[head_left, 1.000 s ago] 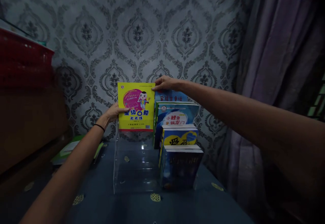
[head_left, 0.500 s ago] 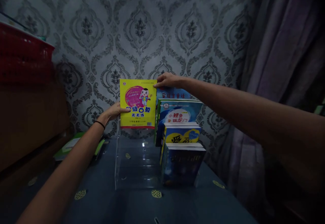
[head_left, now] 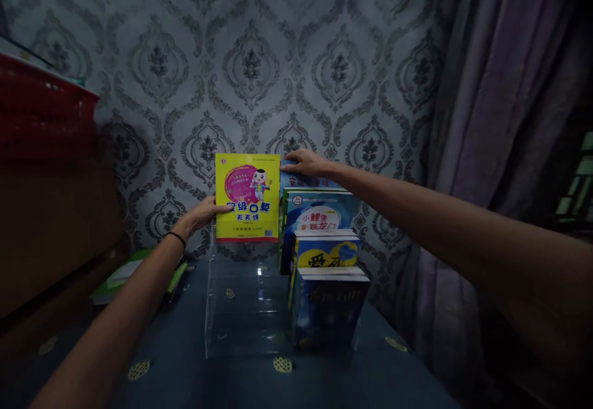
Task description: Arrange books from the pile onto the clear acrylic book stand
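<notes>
A yellow workbook with a pink circle and a cartoon figure stands upright at the top left of a clear stepped book rack. My left hand grips its left edge, thumb across the cover and the other fingers hidden behind. At its upper right corner is my right hand, fingers stretched out and tips at the edge, in front of a blue book. Stepping down the rack's right side are a blue-green book, a yellow and blue book and a dark blue book.
Green books or booklets lie on the dark blue tablecloth at left. A red basket rests on a brown box farther left. Patterned wallpaper is behind the rack, and a purple curtain hangs at right.
The view has tilted up a little, so everything sits lower in it. My right thumb has slid off the workbook's cover to its edge. My left hand keeps its grip.
</notes>
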Demonstrator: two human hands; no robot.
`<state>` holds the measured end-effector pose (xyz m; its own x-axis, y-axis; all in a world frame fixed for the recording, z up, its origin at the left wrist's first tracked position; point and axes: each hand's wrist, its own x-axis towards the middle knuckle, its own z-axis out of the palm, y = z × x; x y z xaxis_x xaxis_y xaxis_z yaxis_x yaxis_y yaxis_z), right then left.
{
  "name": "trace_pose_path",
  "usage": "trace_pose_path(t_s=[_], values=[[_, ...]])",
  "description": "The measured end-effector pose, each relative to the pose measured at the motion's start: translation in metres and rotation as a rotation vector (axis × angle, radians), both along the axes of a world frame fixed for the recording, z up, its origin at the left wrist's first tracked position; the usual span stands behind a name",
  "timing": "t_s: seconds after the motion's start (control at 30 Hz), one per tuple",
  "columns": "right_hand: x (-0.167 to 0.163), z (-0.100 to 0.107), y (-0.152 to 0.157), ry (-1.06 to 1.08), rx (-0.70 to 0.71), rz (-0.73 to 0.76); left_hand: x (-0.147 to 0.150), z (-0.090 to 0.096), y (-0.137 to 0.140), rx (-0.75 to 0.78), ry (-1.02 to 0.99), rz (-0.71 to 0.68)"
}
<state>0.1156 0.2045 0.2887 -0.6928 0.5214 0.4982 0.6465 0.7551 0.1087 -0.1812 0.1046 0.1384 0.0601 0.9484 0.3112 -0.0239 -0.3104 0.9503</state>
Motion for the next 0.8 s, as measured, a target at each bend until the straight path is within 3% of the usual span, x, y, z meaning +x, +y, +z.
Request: trace_pose_path(t_s=[0.47, 0.8], values=[[0.015, -0.02, 0.002, -0.002, 0.122, -0.099, 0.005, 0.001, -0.011, -0.017, -0.001, -0.003], [0.019, -0.029, 0.008, -0.012, 0.212, -0.047, 0.006, 0.0, -0.008, -0.026, -0.004, 0.013]])
